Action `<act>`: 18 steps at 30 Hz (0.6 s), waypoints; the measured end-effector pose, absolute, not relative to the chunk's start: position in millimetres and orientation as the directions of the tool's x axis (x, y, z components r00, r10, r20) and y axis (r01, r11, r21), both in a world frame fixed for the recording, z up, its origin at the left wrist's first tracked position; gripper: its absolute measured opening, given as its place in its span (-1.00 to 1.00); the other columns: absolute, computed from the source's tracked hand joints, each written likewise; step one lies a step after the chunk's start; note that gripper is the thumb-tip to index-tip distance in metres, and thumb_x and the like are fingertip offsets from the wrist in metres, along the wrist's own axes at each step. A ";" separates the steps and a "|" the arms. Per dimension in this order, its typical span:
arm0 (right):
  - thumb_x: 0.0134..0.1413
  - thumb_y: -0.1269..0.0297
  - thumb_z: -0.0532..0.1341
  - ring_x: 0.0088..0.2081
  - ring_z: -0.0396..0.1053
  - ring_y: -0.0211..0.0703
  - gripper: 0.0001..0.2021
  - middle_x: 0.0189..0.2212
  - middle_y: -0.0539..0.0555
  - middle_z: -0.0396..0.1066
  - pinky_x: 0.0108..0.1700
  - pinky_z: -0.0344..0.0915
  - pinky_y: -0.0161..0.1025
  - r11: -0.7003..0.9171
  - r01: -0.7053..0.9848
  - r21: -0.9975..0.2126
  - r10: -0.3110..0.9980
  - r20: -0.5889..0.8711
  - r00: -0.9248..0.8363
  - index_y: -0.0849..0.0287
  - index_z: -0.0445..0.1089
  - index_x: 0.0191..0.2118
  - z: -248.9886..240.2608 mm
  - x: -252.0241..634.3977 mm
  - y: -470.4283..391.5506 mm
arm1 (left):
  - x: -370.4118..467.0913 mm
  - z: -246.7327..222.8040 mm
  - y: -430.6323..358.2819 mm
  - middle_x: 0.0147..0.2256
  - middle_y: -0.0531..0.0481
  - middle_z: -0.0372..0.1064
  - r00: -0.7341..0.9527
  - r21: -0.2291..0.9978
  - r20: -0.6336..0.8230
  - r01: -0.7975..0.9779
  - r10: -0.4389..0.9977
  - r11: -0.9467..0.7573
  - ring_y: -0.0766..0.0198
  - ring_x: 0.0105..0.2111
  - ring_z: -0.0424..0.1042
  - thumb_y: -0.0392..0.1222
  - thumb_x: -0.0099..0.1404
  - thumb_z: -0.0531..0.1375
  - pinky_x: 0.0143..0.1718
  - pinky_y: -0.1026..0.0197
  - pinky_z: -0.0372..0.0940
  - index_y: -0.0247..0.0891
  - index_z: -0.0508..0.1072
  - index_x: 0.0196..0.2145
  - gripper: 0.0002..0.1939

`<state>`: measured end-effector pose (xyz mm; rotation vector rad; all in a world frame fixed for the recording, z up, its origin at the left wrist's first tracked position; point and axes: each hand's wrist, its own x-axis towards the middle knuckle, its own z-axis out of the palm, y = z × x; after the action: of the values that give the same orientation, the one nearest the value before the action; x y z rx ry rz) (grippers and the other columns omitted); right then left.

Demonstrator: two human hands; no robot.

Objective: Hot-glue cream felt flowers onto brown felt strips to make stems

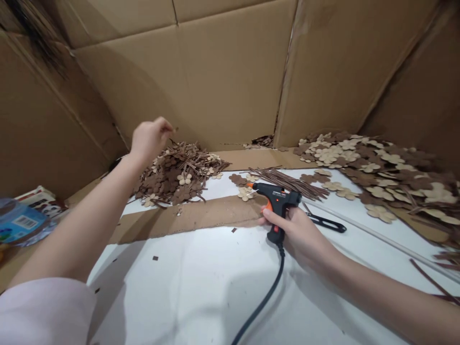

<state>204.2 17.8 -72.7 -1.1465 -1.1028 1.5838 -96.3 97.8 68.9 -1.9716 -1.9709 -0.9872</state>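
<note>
My right hand [291,225] is wrapped round a black and orange glue gun [278,199], its orange nozzle pointing left over a few felt flowers [245,193]. My left hand [149,139] is raised above the left end of a heap of brown flowers and thin strips [179,172]. Its fingers are pinched together, and a small brown bit shows at the fingertips, too small to name. Below the nozzle, a flat cardboard strip [194,216] lies on the white surface. Behind the gun is a bundle of thin brown strips [291,182].
Cardboard walls [233,72] stand at the back and sides. A large pile of brown and beige flowers [381,167] covers the right. A pale rod [381,237] runs to the right edge. At left are a blue-labelled package [23,223] and a box [43,203]. The gun's cord [264,299] trails forward.
</note>
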 end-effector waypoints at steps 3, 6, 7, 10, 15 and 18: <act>-0.12 0.09 0.29 -0.44 0.34 -0.21 -0.70 -0.50 0.04 0.46 -0.47 0.13 -0.33 -0.208 -0.118 -0.971 0.965 -0.184 -0.186 0.22 0.34 -0.33 -69.9 205.0 18.0 | -106.4 53.8 95.7 -0.43 0.12 0.47 0.005 0.235 0.489 0.962 0.872 -0.138 0.34 -0.31 0.36 -0.27 -0.02 0.27 -0.08 0.31 0.14 -0.28 0.45 -0.54 -0.95; -0.10 0.10 0.28 -0.42 0.33 -0.21 -0.72 -0.51 0.05 0.46 -0.44 0.14 -0.32 -0.180 -0.089 -0.980 0.970 -0.161 -0.184 0.23 0.34 -0.36 -68.0 204.8 17.4 | -120.2 56.4 86.8 -0.36 0.06 0.47 -0.010 0.184 0.559 0.976 0.829 -0.113 0.29 -0.28 0.35 -0.25 0.08 0.18 -0.16 0.32 0.17 -0.28 0.45 -0.52 -0.92; -0.09 0.09 0.28 -0.45 0.32 -0.22 -0.71 -0.51 0.05 0.45 -0.46 0.13 -0.33 -0.176 -0.084 -0.981 0.970 -0.158 -0.187 0.23 0.33 -0.36 -68.0 204.7 17.3 | -124.3 62.4 83.0 -0.35 0.04 0.46 -0.040 0.175 0.613 0.981 0.789 -0.086 0.30 -0.30 0.33 -0.25 0.13 0.14 -0.19 0.32 0.17 -0.30 0.46 -0.48 -0.88; -0.08 0.04 0.25 -0.53 0.26 -0.26 -0.69 -0.57 0.04 0.41 -0.54 0.10 -0.34 -0.174 -0.079 -0.982 0.970 -0.157 -0.184 0.23 0.32 -0.39 -69.7 204.5 16.8 | -128.1 84.5 71.1 -0.44 0.04 0.38 -0.143 0.187 0.769 0.982 0.624 -0.006 0.39 -0.48 0.19 -0.23 0.26 -0.02 -0.36 0.37 0.13 -0.37 0.45 -0.36 -0.73; -0.05 0.02 0.21 -0.61 0.24 -0.26 -0.65 -0.70 -0.02 0.35 -0.59 0.12 -0.35 -0.125 -0.030 -0.992 0.984 -0.120 -0.128 0.26 0.35 -0.31 -70.5 205.5 16.3 | -84.8 75.0 53.4 -0.45 -0.02 0.39 -0.077 0.190 0.826 0.971 0.558 -0.148 0.41 -0.54 0.20 -0.13 0.28 -0.01 -0.49 0.38 0.09 -0.39 0.46 -0.37 -0.67; -0.03 0.05 0.20 -0.64 0.25 -0.27 -0.64 -0.73 -0.03 0.33 -0.61 0.13 -0.36 -0.113 0.000 -0.994 0.989 -0.113 -0.096 0.29 0.35 -0.25 -68.0 206.4 16.0 | -40.4 37.7 49.5 -0.39 -0.11 0.42 0.060 0.109 0.633 0.980 0.772 -0.166 0.33 -0.52 0.27 -0.14 0.30 -0.09 -0.49 0.32 0.10 -0.36 0.40 -0.32 -0.66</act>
<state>206.4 16.0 -68.0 -1.2415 -1.2196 1.3669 -40.4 49.5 37.7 -1.9953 -1.7547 -0.8242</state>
